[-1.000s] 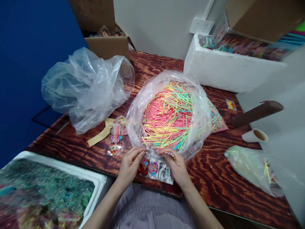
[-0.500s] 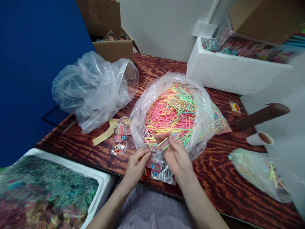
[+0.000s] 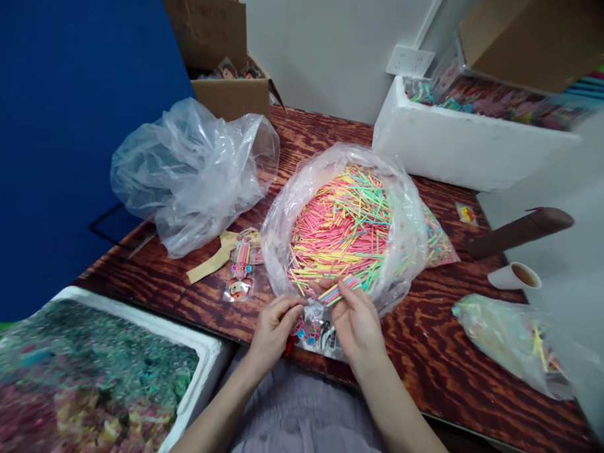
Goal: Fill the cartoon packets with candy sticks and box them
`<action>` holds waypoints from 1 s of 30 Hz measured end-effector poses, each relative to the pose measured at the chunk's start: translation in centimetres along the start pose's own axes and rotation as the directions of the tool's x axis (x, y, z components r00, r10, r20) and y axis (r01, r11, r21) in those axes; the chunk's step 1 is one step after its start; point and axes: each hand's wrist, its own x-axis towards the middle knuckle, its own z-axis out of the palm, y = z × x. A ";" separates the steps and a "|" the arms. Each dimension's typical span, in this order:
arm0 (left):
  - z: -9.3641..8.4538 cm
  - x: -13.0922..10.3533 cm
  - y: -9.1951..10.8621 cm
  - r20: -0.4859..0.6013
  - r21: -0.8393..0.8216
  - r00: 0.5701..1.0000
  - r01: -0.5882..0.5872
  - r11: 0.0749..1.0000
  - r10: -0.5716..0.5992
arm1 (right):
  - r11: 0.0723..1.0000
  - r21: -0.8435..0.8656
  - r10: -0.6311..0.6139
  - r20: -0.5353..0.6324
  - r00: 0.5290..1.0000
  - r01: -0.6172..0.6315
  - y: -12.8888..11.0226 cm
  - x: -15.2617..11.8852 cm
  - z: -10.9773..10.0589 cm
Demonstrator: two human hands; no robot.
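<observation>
Coloured sticks (image 3: 337,292), one bundle, pinched in right hand (image 3: 358,324) above printed packet (image 3: 309,330), lettering partly hidden, its edge pinched by left hand (image 3: 273,326); left of clear bag (image 3: 278,235), filled packet (image 3: 241,270) reading "Stick".

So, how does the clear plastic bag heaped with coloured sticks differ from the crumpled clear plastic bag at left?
The stick bag opens wide and round; the crumpled bag slumps in folds. The stick bag holds pink, yellow and green sticks; the crumpled bag shows none. Both are see-through.
</observation>
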 end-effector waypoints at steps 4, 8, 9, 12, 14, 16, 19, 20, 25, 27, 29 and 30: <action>-0.3 -0.1 0.4 0.013 0.031 0.999 -0.053 0.998 0.052 | 0.958 -0.276 -0.027 0.173 0.985 0.075 0.3 -0.5 0.1; -0.7 -0.1 0.6 -0.029 -0.030 0.999 -0.029 0.999 0.028 | 0.877 -0.461 0.018 0.315 0.949 0.136 0.0 -1.1 0.0; -0.8 -0.1 0.6 -0.040 -0.055 0.999 -0.011 0.998 0.009 | 0.863 -0.474 -0.024 0.311 0.950 0.177 0.0 -1.4 0.0; -1.4 -0.4 0.7 -0.053 -0.134 0.997 0.043 0.990 -0.050 | 0.718 -0.569 -0.226 0.353 0.908 0.400 0.2 -2.4 -0.1; -2.0 -0.8 0.8 -0.056 -0.164 0.996 0.066 0.984 -0.076 | 0.544 -0.646 -0.282 0.460 0.842 0.535 0.6 -3.1 -0.1; -2.7 -1.2 0.8 -0.047 -0.167 0.995 0.076 0.983 -0.085 | 0.404 -0.681 -0.258 0.556 0.790 0.611 1.0 -3.6 -0.1; -4.0 -1.6 0.9 0.015 -0.139 0.996 0.091 0.986 -0.090 | 0.294 -0.670 -0.189 0.658 0.729 0.681 1.5 -4.1 0.0; -4.5 -1.8 1.0 0.039 -0.128 0.995 0.100 0.987 -0.095 | 0.272 -0.658 -0.165 0.687 0.708 0.702 1.6 -4.2 0.1; -5.5 -2.1 0.7 0.095 -0.208 0.983 0.176 0.962 -0.159 | 0.270 -0.625 -0.124 0.732 0.670 0.733 2.6 -4.9 0.0; -5.4 -2.2 0.4 0.101 -0.293 0.977 0.211 0.933 -0.189 | 0.296 -0.645 -0.145 0.698 0.701 0.704 2.6 -4.7 -0.4; -5.4 -2.2 0.1 0.068 -0.383 0.973 0.229 0.895 -0.220 | 0.295 -0.677 -0.170 0.657 0.735 0.674 2.3 -3.8 -1.2; -5.4 -2.1 0.1 0.044 -0.428 0.969 0.238 0.872 -0.243 | 0.270 -0.697 -0.193 0.637 0.747 0.664 1.9 -3.1 -1.8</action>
